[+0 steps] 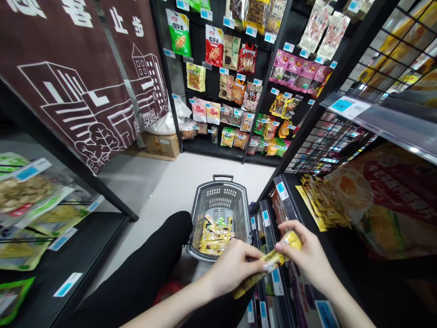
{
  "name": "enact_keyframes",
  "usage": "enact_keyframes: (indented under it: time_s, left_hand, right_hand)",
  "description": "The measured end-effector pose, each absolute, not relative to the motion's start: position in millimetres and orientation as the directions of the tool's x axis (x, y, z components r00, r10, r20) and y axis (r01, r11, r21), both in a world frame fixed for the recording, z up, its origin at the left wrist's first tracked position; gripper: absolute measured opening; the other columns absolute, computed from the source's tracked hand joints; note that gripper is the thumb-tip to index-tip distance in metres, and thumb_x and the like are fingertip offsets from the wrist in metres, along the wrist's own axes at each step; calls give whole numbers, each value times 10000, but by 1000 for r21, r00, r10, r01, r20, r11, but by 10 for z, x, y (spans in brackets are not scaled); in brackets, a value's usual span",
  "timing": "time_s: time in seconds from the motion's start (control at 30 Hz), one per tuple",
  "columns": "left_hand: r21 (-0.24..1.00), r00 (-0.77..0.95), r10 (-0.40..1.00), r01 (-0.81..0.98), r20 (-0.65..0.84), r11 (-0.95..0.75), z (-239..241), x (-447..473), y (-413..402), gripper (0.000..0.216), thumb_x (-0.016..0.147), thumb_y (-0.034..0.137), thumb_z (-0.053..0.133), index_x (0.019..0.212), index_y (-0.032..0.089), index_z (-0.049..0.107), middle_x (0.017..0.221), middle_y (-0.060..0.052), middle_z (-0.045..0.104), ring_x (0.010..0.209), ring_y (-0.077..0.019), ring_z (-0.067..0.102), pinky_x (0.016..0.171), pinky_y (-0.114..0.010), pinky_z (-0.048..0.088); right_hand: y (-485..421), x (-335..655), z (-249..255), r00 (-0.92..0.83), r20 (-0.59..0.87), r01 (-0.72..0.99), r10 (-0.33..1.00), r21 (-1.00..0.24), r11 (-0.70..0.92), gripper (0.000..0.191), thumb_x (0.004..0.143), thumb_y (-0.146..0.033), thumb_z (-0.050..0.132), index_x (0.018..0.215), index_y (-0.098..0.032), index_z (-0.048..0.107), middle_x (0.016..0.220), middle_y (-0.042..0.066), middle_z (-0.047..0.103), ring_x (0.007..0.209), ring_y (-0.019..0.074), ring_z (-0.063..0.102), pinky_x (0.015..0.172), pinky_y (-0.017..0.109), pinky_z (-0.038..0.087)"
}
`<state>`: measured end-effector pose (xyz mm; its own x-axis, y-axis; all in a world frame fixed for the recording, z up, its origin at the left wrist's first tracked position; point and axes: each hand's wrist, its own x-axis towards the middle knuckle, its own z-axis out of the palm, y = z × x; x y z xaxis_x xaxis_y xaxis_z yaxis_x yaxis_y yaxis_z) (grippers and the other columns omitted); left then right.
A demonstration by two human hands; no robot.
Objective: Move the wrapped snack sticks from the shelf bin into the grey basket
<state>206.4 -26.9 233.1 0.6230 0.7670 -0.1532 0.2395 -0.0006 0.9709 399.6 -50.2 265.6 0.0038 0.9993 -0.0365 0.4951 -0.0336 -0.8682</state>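
Observation:
Between my two hands is a long, narrow yellow snack packet (273, 260), slanting from lower left to upper right. My left hand (235, 264) pinches its lower part between thumb and fingers. Around its upper end, the thumb and fingers of my right hand (303, 248) are closed. Just beyond my left hand a grey plastic shopping basket (221, 189) stands on the floor, with its handle at the far end. Several similar yellow packets (213, 237) lie in it, with a few green and pale pieces on top.
On the right shelf, a stack of yellow packets (321, 200) sits beside a large red and yellow bag (385, 196). Racks of hanging snack bags (235, 116) stand ahead. A brown curtain (78, 86) and cardboard box (164, 143) are at left, above a shelf of bags (30, 200).

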Motion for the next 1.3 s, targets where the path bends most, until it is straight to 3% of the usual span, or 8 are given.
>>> enact_keyframes:
  time_s: [0.13,0.33,0.63,0.8,0.97,1.13,1.23,1.3]
  left_hand:
    - [977,719,664,103,-204,188,2257,2036,-238,301,622,373,735,792,125,735,571,33,571,521,-83,447,494,-176,316]
    - [900,929,283,102,-239,425,2040,1846,-215,483,510,301,827,951,162,691,806,-10,690,710,-158,639,687,-250,495]
    - [806,980,113,67,-164,589,1978,1778,-374,762,517,276,838,1206,188,525,914,-66,684,678,-217,689,512,-275,554]
    - [713,942,329,-188,-64,675,1992,1697,-373,959,630,310,778,1382,363,185,922,-19,674,665,-208,697,522,-291,558]
    - [796,852,520,-269,-66,543,1956,1581,-330,293,785,340,630,1001,143,612,732,-55,691,616,-195,690,562,-280,548]
    - [772,817,576,-351,-24,530,1991,1469,-256,416,705,380,702,997,99,605,761,-108,715,683,-227,696,587,-291,554]
    - [732,803,596,-413,11,543,2006,1463,-234,575,522,250,834,1019,131,570,928,-119,702,781,-251,691,579,-284,567]
    - [733,749,661,-430,-36,527,2010,1490,-227,516,531,206,826,971,133,568,906,-113,705,726,-227,694,522,-244,556]
  right_hand:
    - [-497,3978,2645,-10,-55,384,998,-922,-47,265,700,-296,679,922,-197,573,639,-55,479,569,109,429,529,221,351]
    - [-471,3994,2661,-96,-137,296,986,-950,-103,328,674,-333,705,923,-186,551,611,-67,432,538,95,391,496,209,315]
    - [-407,4144,2678,-212,-204,221,956,-963,-156,232,751,-377,651,846,-177,582,625,-53,455,552,86,415,502,189,326]
    - [-342,4294,2652,-322,-358,-35,877,-921,-389,221,753,-354,658,851,-174,575,674,-22,538,572,91,509,519,190,407]
    - [-288,4372,2566,-327,-416,-54,849,-888,-456,288,725,-350,693,913,-153,598,669,-28,525,515,84,537,458,195,470]
    - [-301,4299,2523,-335,-381,-59,862,-904,-422,312,743,-322,693,991,-165,586,619,-60,512,474,55,531,425,143,445]
    - [-318,4268,2510,-353,-332,-111,875,-913,-392,231,764,-339,674,916,-190,580,647,-30,590,518,87,603,413,140,422]
    - [-331,4269,2508,-368,-305,-134,879,-918,-374,222,774,-379,656,832,-171,605,678,16,645,552,110,634,445,166,440]
